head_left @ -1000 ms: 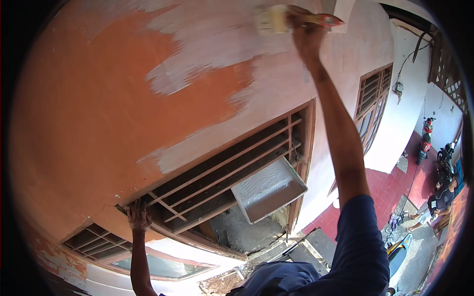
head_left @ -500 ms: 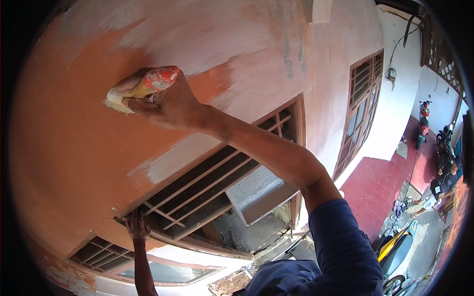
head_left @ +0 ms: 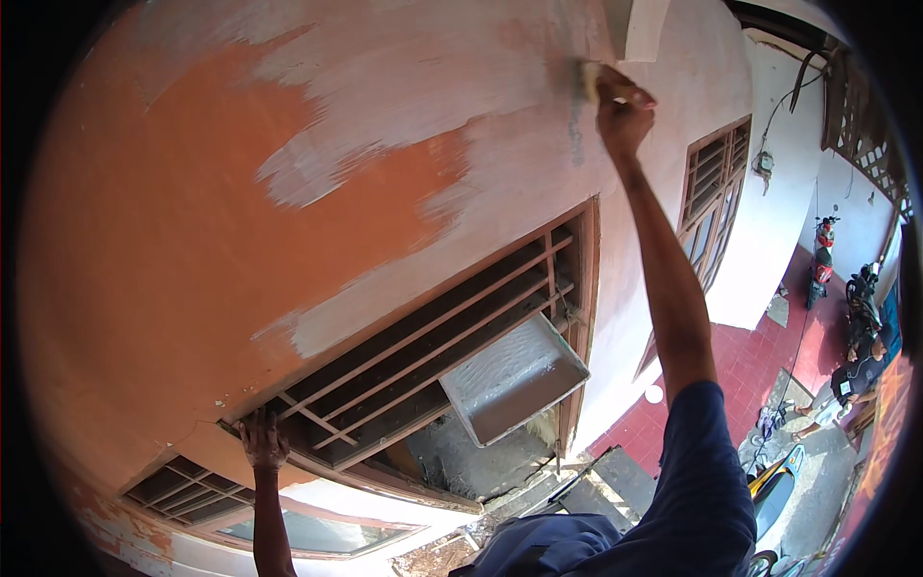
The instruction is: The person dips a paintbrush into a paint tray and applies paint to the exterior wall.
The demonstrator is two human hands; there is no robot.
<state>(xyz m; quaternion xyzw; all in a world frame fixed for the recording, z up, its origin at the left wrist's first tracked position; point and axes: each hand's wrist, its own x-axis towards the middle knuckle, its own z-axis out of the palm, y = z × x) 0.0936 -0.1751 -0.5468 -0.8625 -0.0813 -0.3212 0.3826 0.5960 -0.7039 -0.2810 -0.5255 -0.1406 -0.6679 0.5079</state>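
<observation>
Fingers (head_left: 612, 87) of the right hand (head_left: 627, 123) were closed round a paintbrush (head_left: 590, 83), blurred at the pale upper wall (head_left: 423, 87); its bristles lay just left of the fingertips, its long axis roughly crosswise to the nearer, right forearm (head_left: 665, 250); the left hand (head_left: 262, 442) rested at the window frame (head_left: 590, 250), its grip indeterminable; relative to half a second earlier, the brush had shifted rightward, off the orange area (head_left: 192, 231).

Daylight glares off the white wall (head_left: 760, 255), the orange wall (head_left: 163, 240) lies in softer shade, the brush (head_left: 590, 83) blurs, and straight edges bow toward the blackened margins.
</observation>
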